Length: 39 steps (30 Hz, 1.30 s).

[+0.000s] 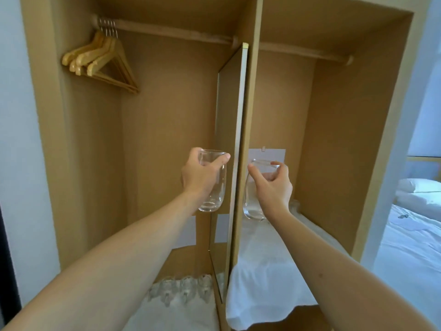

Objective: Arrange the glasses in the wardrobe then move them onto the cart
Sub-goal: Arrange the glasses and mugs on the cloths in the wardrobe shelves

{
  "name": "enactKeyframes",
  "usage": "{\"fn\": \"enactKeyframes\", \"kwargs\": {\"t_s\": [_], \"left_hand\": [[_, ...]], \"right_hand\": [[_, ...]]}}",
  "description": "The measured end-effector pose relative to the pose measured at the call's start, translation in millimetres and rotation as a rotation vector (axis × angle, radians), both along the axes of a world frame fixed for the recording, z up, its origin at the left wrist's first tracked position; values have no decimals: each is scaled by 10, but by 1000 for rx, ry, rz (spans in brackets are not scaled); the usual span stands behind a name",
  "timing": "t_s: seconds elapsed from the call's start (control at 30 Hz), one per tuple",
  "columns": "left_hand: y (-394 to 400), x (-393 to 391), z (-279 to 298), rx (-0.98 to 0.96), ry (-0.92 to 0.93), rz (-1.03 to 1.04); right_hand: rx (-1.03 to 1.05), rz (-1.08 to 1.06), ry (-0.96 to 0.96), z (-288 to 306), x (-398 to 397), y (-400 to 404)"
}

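Note:
My left hand (199, 174) grips a clear drinking glass (213, 194) by its upper rim and holds it upright in the air in the left wardrobe bay. My right hand (273, 182) grips a second clear glass (253, 209) near its rim, raised in front of the right bay beside the central divider (243, 163). Several more clear glasses (183, 289) stand in a cluster on the white cloth low in the left bay. The back of another glass (294, 206) shows behind my right wrist.
A narrow mirror panel (229, 130) is fixed to the divider. Wooden hangers (102, 60) hang from the rail at upper left. White cloth (267, 271) covers the right bay's shelf. A bed with a pillow (420, 185) lies at far right.

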<state>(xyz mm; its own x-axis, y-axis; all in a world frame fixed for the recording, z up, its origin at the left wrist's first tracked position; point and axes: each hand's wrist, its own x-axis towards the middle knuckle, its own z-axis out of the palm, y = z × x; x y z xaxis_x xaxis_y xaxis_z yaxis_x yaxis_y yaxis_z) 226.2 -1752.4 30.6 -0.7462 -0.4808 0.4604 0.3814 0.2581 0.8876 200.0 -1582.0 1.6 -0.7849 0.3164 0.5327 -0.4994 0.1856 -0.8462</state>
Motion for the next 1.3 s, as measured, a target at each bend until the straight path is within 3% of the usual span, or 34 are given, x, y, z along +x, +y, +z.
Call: {"fn": "enactKeyframes", "kwargs": {"t_s": [0.57, 1.3], "left_hand": [[1539, -223, -185, -49, -39, -212], [2457, -2391, -799, 37, -175, -194]], "right_hand": [[41, -216, -21, -160, 74, 1499], [97, -302, -162, -727, -1884, 2518]]}}
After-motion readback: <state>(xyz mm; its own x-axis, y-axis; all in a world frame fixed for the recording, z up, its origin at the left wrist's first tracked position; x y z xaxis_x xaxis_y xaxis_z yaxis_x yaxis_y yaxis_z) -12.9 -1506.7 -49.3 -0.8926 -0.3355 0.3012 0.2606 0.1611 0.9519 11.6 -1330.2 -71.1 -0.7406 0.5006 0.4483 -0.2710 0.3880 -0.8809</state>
